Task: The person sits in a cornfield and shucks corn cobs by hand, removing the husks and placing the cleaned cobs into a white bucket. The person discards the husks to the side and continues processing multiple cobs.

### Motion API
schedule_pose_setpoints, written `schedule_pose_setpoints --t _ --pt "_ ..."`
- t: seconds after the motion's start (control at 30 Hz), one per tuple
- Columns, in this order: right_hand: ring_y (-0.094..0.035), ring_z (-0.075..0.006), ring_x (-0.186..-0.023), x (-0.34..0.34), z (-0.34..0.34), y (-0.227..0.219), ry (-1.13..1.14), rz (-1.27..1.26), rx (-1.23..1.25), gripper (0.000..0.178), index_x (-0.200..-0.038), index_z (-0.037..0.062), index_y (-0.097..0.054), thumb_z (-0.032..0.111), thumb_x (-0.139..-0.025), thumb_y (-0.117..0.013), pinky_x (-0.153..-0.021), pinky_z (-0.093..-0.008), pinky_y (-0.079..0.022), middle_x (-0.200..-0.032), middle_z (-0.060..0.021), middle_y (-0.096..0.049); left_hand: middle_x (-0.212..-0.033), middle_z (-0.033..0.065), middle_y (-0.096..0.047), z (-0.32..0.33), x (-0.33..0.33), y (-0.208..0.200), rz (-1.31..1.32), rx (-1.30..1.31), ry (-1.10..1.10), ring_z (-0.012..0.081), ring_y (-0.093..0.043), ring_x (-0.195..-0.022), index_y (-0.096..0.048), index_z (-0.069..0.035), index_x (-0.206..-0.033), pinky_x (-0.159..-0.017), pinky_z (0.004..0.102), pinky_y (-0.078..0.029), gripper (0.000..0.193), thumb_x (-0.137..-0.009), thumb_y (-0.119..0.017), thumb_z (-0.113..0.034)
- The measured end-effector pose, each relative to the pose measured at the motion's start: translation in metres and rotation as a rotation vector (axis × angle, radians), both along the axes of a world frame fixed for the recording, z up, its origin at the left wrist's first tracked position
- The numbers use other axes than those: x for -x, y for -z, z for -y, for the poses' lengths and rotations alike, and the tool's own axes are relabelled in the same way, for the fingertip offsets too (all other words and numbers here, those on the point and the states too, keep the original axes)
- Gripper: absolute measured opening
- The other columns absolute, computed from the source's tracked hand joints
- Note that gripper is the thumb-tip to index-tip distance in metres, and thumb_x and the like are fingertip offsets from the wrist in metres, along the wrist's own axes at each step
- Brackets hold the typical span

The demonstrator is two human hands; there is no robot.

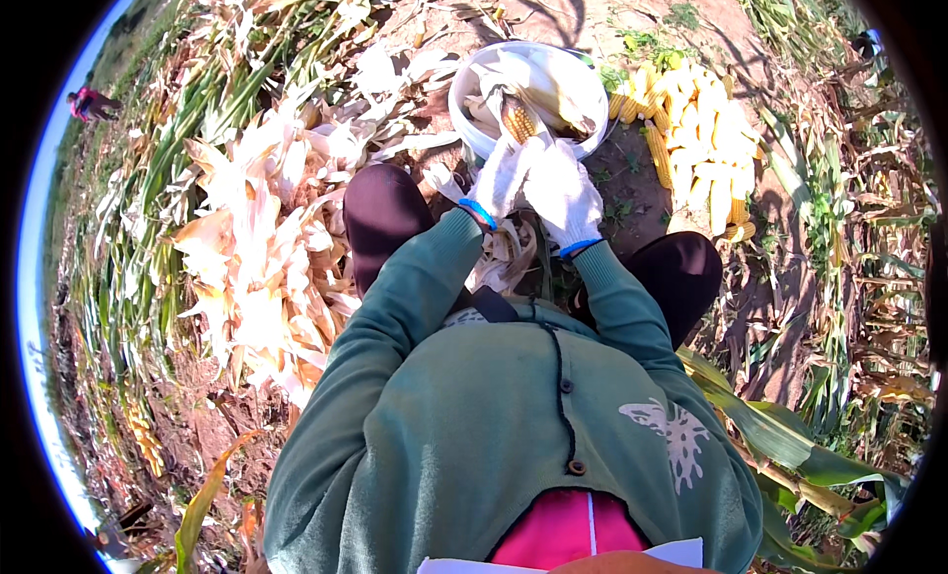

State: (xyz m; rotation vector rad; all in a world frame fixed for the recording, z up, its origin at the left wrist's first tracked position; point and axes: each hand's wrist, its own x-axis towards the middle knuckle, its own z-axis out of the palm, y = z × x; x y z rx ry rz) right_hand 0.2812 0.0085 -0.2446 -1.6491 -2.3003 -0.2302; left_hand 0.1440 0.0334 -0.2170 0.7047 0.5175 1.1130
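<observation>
Both my hands wear white gloves with blue cuffs and meet at the near rim of a white bucket (461, 83). Between them is an ear of corn (517, 120), its yellow kernels partly bared and pale husk around it. My left hand (501, 179) is closed around the lower end of the ear. Close against it, my right hand (561, 187) is closed at the same end, its fingertips partly hidden. More husk-covered ears (558, 95) lie inside the bucket.
A pile of husked yellow corn (703, 130) lies on the soil right of the bucket. To the left is a large heap of dry husks (267, 238). Cut stalks (217, 130) line both sides. Another person (91, 103) is far off at the left.
</observation>
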Motion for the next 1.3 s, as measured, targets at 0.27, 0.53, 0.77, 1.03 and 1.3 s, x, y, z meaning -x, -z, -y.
schedule_pose_setpoints --t 0.27,0.53,0.77,1.03,1.3 --pt "-0.064 -0.0267 -0.1 0.008 0.025 -0.036 -0.049 -0.871 0.458 0.064 -0.14 0.0014 -0.037 0.019 -0.085 -0.065 -0.085 -0.0359 -0.052 -0.118 -0.0156 -0.062 -0.111 0.0105 -0.062 -0.014 0.001 -0.001 0.198 0.212 -0.108 0.0228 -0.064 -0.096 -0.05 -0.005 -0.127 -0.085 0.0374 -0.055 0.04 -0.102 -0.042 -0.035" --pt "-0.062 -0.0182 -0.103 0.011 0.014 0.007 -0.043 -1.305 0.435 0.047 -0.135 0.0003 -0.042 0.015 -0.093 -0.057 -0.085 -0.0311 -0.051 -0.115 -0.014 -0.063 -0.12 0.0144 -0.06 -0.009 0.0 -0.002 0.313 0.295 -0.115 0.0253 -0.062 -0.103 -0.047 0.0 -0.13 -0.092 0.0398 -0.052 0.04 -0.103 -0.038 -0.028" --pt "-0.062 -0.0173 -0.099 0.021 0.01 0.014 0.016 -1.794 0.419 0.036 -0.127 0.0013 -0.049 0.02 -0.096 -0.055 -0.083 -0.0291 -0.051 -0.109 -0.0088 -0.064 -0.116 0.0168 -0.06 -0.014 -0.002 0.026 0.334 0.415 -0.277 0.0285 -0.061 -0.103 -0.049 -0.003 -0.129 -0.092 0.0442 -0.052 0.038 -0.103 -0.04 -0.029" --pt "-0.063 -0.0173 -0.092 0.003 -0.007 -0.006 0.214 -1.708 0.471 0.042 -0.121 -0.0029 -0.049 0.004 -0.085 -0.069 -0.08 -0.0305 -0.054 -0.108 -0.0113 -0.064 -0.105 0.0146 -0.062 -0.006 0.001 0.024 0.315 0.381 -0.158 0.0306 -0.062 -0.095 -0.052 -0.006 -0.123 -0.083 0.0466 -0.053 0.035 -0.102 -0.042 -0.033" --pt "-0.064 -0.0166 -0.079 -0.037 -0.022 -0.01 0.534 -1.791 0.219 0.04 -0.106 -0.002 -0.059 0.029 -0.083 -0.072 -0.069 -0.0299 -0.053 -0.092 -0.0078 -0.065 -0.062 -0.0011 -0.043 -0.001 0.002 -0.011 0.061 0.512 -0.198 0.0104 -0.043 -0.048 -0.055 -0.002 -0.103 -0.048 0.0282 -0.051 0.035 -0.103 -0.037 -0.031"
